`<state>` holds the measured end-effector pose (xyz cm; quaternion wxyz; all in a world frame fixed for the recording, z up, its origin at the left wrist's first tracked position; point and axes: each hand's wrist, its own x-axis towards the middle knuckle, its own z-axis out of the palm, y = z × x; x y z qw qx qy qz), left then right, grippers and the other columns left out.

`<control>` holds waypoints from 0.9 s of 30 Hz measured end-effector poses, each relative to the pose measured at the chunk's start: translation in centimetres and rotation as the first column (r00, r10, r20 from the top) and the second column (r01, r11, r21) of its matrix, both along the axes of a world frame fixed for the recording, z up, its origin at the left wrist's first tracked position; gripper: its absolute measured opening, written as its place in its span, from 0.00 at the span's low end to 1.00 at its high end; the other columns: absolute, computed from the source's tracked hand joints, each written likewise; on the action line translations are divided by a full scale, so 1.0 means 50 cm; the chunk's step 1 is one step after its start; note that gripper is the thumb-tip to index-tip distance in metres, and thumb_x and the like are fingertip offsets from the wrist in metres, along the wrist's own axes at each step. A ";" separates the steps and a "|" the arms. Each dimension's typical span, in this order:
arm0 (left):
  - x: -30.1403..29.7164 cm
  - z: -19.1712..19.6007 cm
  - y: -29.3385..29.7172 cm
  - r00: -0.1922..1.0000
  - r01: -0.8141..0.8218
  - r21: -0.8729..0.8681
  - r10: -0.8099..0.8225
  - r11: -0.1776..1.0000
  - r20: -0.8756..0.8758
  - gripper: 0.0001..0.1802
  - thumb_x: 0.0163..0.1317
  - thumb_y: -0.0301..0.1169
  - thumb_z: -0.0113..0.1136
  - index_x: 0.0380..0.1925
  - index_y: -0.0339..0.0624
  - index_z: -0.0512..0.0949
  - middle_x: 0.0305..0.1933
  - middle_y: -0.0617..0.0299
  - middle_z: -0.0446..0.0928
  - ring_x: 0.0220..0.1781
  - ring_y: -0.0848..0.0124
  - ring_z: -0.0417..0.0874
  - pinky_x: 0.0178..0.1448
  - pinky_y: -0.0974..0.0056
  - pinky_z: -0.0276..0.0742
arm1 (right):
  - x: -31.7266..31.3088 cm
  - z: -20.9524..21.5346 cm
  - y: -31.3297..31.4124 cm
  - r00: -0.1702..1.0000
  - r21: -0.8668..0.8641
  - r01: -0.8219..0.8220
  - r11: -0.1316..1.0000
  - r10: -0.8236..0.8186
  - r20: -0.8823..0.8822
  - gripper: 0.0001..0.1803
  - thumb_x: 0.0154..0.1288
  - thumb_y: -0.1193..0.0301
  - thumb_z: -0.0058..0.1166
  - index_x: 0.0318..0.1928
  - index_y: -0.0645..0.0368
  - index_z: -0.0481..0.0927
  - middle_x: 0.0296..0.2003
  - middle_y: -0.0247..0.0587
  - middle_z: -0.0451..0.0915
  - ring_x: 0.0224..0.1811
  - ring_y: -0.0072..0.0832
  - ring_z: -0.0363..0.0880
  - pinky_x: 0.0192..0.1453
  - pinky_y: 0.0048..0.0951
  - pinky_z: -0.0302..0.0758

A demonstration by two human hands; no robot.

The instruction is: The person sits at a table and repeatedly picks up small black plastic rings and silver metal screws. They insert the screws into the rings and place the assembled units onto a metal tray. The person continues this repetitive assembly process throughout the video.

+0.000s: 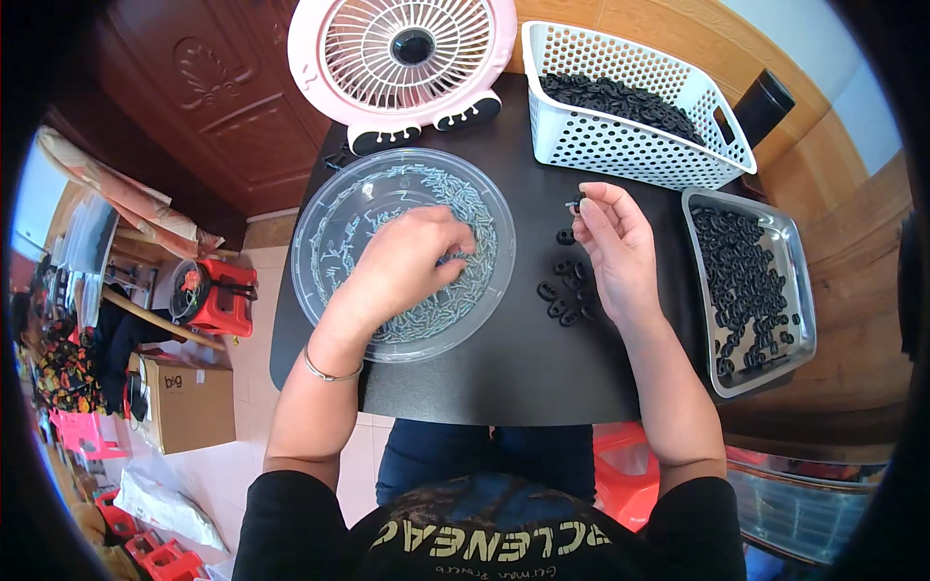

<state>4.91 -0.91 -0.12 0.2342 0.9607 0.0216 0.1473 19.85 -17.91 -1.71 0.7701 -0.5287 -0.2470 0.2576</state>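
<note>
Black T-shirt cloth (300, 528) lies nearest, behind both hands, while the left hand (417, 257) dips with curled fingers among the silvery screws (426, 324) in a round clear tub (506, 261), though I cannot tell whether it grips one. Raised to that hand's right, the right hand (617, 247) pinches a small black part (580, 201) with a silvery bit showing, between thumb and fingertips. Loose black pieces (557, 308) lie between the hands, a metal tray (775, 366) of more sits right of the right hand, and beyond both stand a white basket (620, 160) and pink fan (412, 46).
</note>
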 end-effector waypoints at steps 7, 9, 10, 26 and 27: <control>0.001 -0.003 -0.018 0.999 -0.033 0.136 0.034 0.990 -0.003 0.07 0.42 0.24 0.59 0.25 0.41 0.76 0.28 0.58 0.72 0.34 0.59 0.75 0.38 0.59 0.72 | 0.006 -0.003 -0.002 1.000 -0.029 -0.015 0.999 0.015 0.007 0.10 0.61 0.73 0.50 0.42 0.61 0.72 0.32 0.32 0.74 0.31 0.15 0.70 0.37 0.17 0.68; 0.000 -0.003 -0.020 0.998 -0.049 0.154 0.055 0.987 -0.036 0.07 0.41 0.23 0.58 0.25 0.41 0.75 0.28 0.58 0.72 0.34 0.59 0.75 0.38 0.58 0.72 | 0.006 -0.003 0.000 1.000 -0.034 -0.021 0.999 0.021 0.003 0.10 0.61 0.73 0.50 0.42 0.61 0.72 0.32 0.32 0.74 0.31 0.15 0.70 0.37 0.16 0.68; 0.000 -0.003 -0.021 0.998 -0.056 0.163 0.062 0.985 -0.029 0.07 0.41 0.23 0.58 0.24 0.41 0.75 0.28 0.58 0.71 0.34 0.59 0.75 0.38 0.58 0.72 | 0.005 -0.002 0.000 1.000 -0.039 -0.020 0.999 0.020 0.002 0.09 0.61 0.73 0.50 0.42 0.61 0.72 0.32 0.32 0.74 0.30 0.15 0.69 0.37 0.16 0.68; 0.005 0.003 -0.013 0.996 -0.073 -0.569 0.083 0.819 -0.007 0.04 0.44 0.18 0.54 0.20 0.38 0.70 0.25 0.64 0.75 0.27 0.80 0.73 0.34 0.74 0.71 | -0.011 0.006 -0.004 0.980 -0.191 -0.156 0.969 0.177 0.096 0.09 0.60 0.75 0.50 0.41 0.63 0.76 0.32 0.31 0.76 0.31 0.14 0.72 0.38 0.16 0.70; 0.007 -0.003 -0.015 0.997 -0.051 -0.627 0.074 0.778 0.010 0.04 0.45 0.18 0.53 0.21 0.38 0.70 0.25 0.65 0.74 0.28 0.81 0.73 0.34 0.74 0.71 | -0.017 0.009 -0.003 0.971 -0.204 -0.183 0.962 0.209 0.116 0.09 0.60 0.75 0.50 0.42 0.63 0.76 0.32 0.31 0.76 0.31 0.14 0.72 0.38 0.16 0.70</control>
